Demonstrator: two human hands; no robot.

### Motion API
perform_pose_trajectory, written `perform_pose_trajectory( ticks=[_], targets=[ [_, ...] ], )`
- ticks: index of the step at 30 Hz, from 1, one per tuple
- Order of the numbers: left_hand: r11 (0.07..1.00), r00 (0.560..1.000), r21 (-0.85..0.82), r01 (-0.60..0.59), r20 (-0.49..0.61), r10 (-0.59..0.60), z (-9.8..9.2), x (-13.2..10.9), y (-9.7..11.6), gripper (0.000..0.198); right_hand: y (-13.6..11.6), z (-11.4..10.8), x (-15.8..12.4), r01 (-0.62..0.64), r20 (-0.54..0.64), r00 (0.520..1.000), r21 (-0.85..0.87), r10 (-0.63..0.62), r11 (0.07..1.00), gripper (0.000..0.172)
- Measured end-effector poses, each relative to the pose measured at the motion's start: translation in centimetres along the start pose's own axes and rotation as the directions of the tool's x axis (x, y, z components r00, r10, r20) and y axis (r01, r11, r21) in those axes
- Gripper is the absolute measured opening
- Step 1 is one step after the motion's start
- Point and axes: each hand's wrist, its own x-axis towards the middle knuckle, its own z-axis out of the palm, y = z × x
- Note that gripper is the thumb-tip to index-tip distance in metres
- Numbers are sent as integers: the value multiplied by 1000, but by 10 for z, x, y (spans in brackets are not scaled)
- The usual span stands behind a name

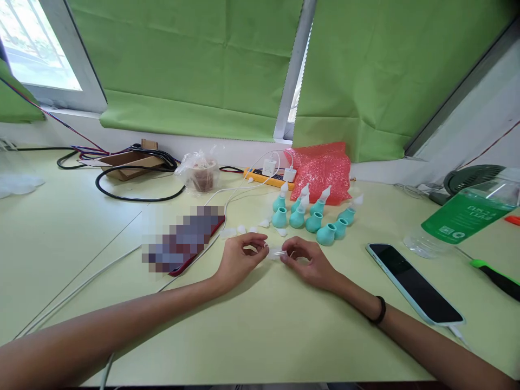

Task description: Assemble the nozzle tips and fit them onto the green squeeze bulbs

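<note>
Both hands meet low over the middle of the table. My right hand (309,261) is closed, its thumb and fingers pinching a small clear plastic tube (276,253). My left hand (244,255) is closed too, thumb and index fingertip together at the tube's other side; a tiny whitish bit shows there, too small to name. Just beyond stand several teal rubber bulbs (325,234), some with open necks and some topped by a white pointed tip (325,193). Loose white tips (281,232) lie on the table between the bulbs and my left hand.
A blurred red-edged phone (187,238) lies left, crossed by white cables (89,281). At right are another phone (414,284), a green-labelled bottle (463,211) and a screwdriver (498,279). Behind sit red bubble wrap (325,173), a power strip (260,177) and a bagged pot (201,176).
</note>
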Motion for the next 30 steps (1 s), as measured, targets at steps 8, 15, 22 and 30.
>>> perform_pose_trajectory(
  ticks=[8,15,22,30],
  targets=[
    [996,995,69,-59,78,54,-1,-1,12,12,-4,3,-3,34,-29,999,9,-34,999,18],
    [987,990,100,-128,76,121,-1,0,7,15,-2,5,-3,18,-66,998,63,-14,998,17],
    [980,987,146,-132,109,117,-1,-1,11,15,-6,6,-4,-1,-93,996,35,4,999,17],
    [955,959,150,-255,165,230,0,-2,11,17,-6,6,-5,3,-103,995,56,3,998,18]
  ],
)
